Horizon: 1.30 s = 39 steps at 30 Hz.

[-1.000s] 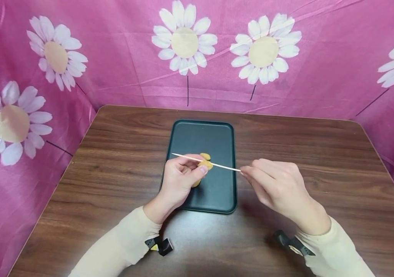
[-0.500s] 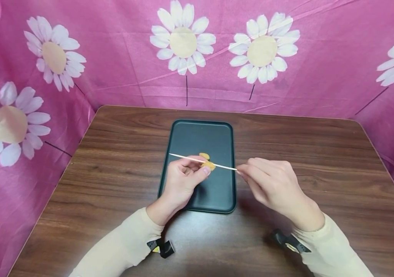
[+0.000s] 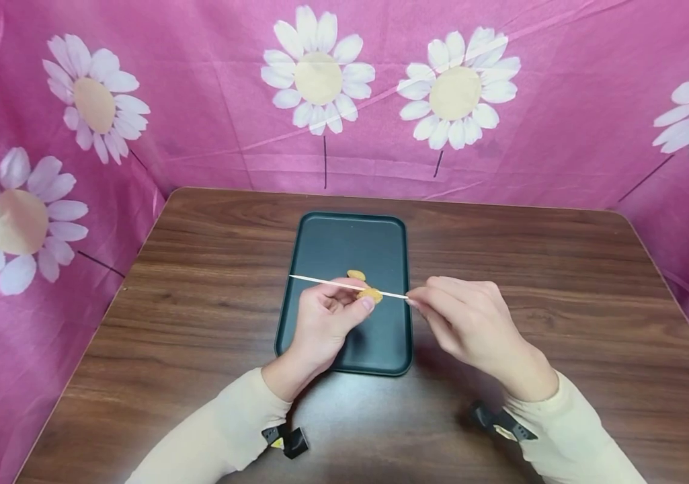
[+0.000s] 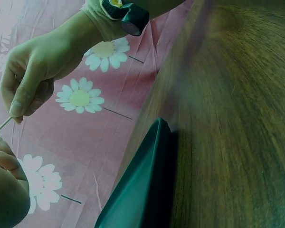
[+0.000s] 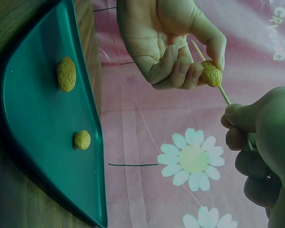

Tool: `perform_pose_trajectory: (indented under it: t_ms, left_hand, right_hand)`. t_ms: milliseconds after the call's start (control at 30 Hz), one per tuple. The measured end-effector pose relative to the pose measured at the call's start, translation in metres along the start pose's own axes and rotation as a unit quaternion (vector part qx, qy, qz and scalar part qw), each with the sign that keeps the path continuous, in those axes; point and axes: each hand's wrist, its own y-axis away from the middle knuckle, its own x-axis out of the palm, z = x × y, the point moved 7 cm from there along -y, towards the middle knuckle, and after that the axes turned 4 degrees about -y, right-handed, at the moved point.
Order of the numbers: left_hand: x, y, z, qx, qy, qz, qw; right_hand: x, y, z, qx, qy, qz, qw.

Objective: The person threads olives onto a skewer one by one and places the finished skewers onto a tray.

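Up close, your two sleeves [image 3: 217, 427] are pale, smooth, close-fitting fabric, and a small black wrist camera [image 3: 286, 440] with hard, boxy edges juts out below the left cuff. Beyond the cuffs, your left hand [image 3: 326, 323] holds a golden lump [image 5: 212, 73] between thumb and fingers, the other fingers curled in. That lump is rounded, with a wrinkled, nutty-looking crust, and it sits above the tray, off its surface. A thin, pale wooden stick [image 3: 326, 282] shows on both sides of it (the far left end tapers to a sharp point). Your right hand [image 3: 471, 319] pinches the stick near its other end, thumb against fingertips, well clear of the lump.

Beneath your left hand lies a dark green tray [image 3: 350, 235], a rounded rectangle with a smooth, matt face and a low raised rim. On it, as your right wrist view shows, rest two more crusty pieces, well apart: a plump oval one [image 5: 66, 74] and a smaller, rounder one [image 5: 82, 139]. The table [image 3: 199, 269] under the tray is brown with streaky wood grain and a soft sheen. Farthest off, a creased, slightly shiny pink cloth [image 3: 380, 161] hangs behind, printed with big white daisies [image 3: 318, 77].
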Motion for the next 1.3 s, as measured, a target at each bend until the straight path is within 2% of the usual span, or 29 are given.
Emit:
perform_pose_trajectory:
  t_ms: [200, 333, 433, 533, 600, 667, 733, 867, 933, 1000, 1100, 1200, 1300]
  left_hand:
    - [0.002, -0.001, 0.0, -0.009, -0.009, -0.005, 0.9999]
    - [0.002, -0.005, -0.003, -0.009, -0.031, 0.024, 0.9992]
    - [-0.005, -0.011, -0.006, -0.021, -0.072, 0.055, 0.9957]
    - [-0.021, -0.025, -0.008, -0.047, -0.14, 0.08, 0.9858]
    - [-0.034, -0.037, -0.008, -0.067, -0.198, 0.102, 0.9725]
    - [-0.046, -0.05, -0.006, -0.083, -0.259, 0.13, 0.9534]
    - [-0.055, -0.062, 0.0, -0.093, -0.323, 0.158, 0.9285]
    - [-0.06, -0.081, 0.016, -0.1, -0.435, 0.206, 0.871]
    - [-0.058, -0.088, 0.023, -0.106, -0.465, 0.219, 0.8512]
    - [-0.055, -0.093, 0.027, -0.112, -0.479, 0.229, 0.8397]
    - [-0.049, -0.098, 0.034, -0.122, -0.495, 0.231, 0.8286]
    - [-0.045, -0.1, 0.04, -0.128, -0.519, 0.23, 0.8136]
    - [-0.04, -0.101, 0.044, -0.118, -0.543, 0.231, 0.7987]
  right_hand:
    - [0.003, 0.003, -0.012, 0.07, -0.053, 0.02, 0.9959]
    - [0.001, 0.006, -0.022, 0.106, -0.078, 0.023, 0.9911]
    - [-0.005, 0.011, -0.031, 0.13, -0.083, 0.017, 0.9879]
    - [-0.013, 0.021, -0.041, 0.161, -0.073, 0.01, 0.9843]
    - [-0.018, 0.029, -0.048, 0.183, -0.064, 0.012, 0.9811]
    - [-0.022, 0.04, -0.054, 0.208, -0.053, 0.017, 0.9766]
    - [-0.025, 0.051, -0.059, 0.229, -0.045, 0.024, 0.9721]
    - [-0.025, 0.072, -0.067, 0.257, -0.042, 0.029, 0.9651]
    - [-0.025, 0.079, -0.069, 0.261, -0.039, 0.029, 0.9641]
    - [-0.026, 0.084, -0.07, 0.265, -0.037, 0.029, 0.9631]
    - [-0.028, 0.09, -0.072, 0.265, -0.031, 0.027, 0.9633]
    - [-0.028, 0.095, -0.073, 0.264, -0.028, 0.027, 0.9637]
    - [-0.028, 0.099, -0.074, 0.267, -0.026, 0.03, 0.963]
